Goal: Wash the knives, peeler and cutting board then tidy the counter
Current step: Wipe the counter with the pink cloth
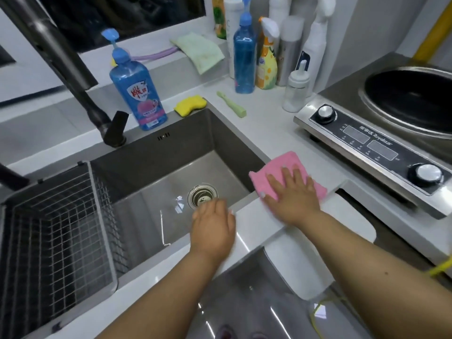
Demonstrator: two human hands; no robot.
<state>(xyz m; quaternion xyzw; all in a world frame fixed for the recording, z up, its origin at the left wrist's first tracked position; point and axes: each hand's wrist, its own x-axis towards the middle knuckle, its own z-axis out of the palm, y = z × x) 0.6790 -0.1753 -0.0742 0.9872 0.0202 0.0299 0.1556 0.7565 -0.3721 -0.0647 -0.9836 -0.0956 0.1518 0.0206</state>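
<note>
My right hand point(292, 195) lies flat, fingers spread, pressing a pink cloth point(283, 162) onto the white counter point(276, 133) at the sink's front right corner. My left hand point(212, 225) hovers at the front rim of the steel sink point(171, 152), cupped just below the counter edge, holding nothing I can see. A green-handled peeler point(231, 105) lies on the counter behind the sink. No knives or cutting board are in view.
A wire basket point(56, 223) hangs in the sink's left side. Dark faucet point(73, 69), blue dish soap bottle point(135, 86) and yellow sponge point(190, 105) stand behind the sink. Several spray bottles point(266, 57) crowd the back. An induction cooker point(381, 143) with a wok sits at right.
</note>
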